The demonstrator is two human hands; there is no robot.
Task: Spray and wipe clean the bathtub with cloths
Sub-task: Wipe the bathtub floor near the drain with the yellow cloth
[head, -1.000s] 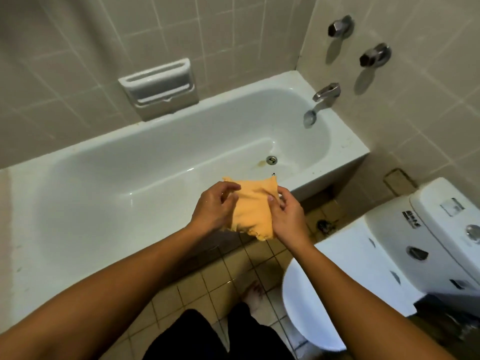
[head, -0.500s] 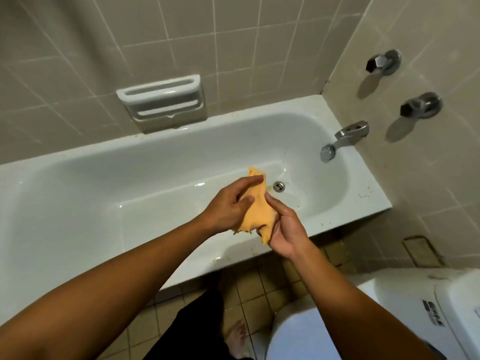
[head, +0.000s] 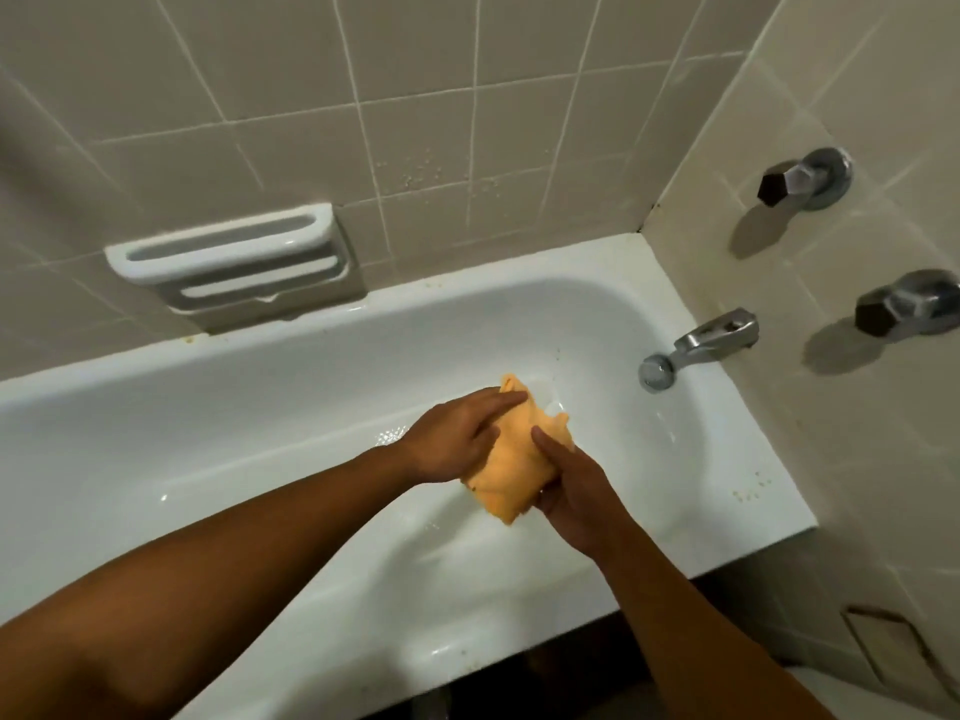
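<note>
Head view: I have the orange cloth [head: 511, 472] bunched between both hands in the air over the bathtub [head: 753, 493], near the spout [head: 696, 345] end. My right hand [head: 571, 493] grasps it from below, thumb clamped on top. My left hand [head: 449, 439] lies across it with fingers fairly straight, pressing rather than gripping. The cloth is light, soft and floppy, so I judge it best taken by a full handful at the thick middle, not a loose corner. The wad's long axis runs roughly away from me, one tip poking out toward the far tiled wall.
</note>
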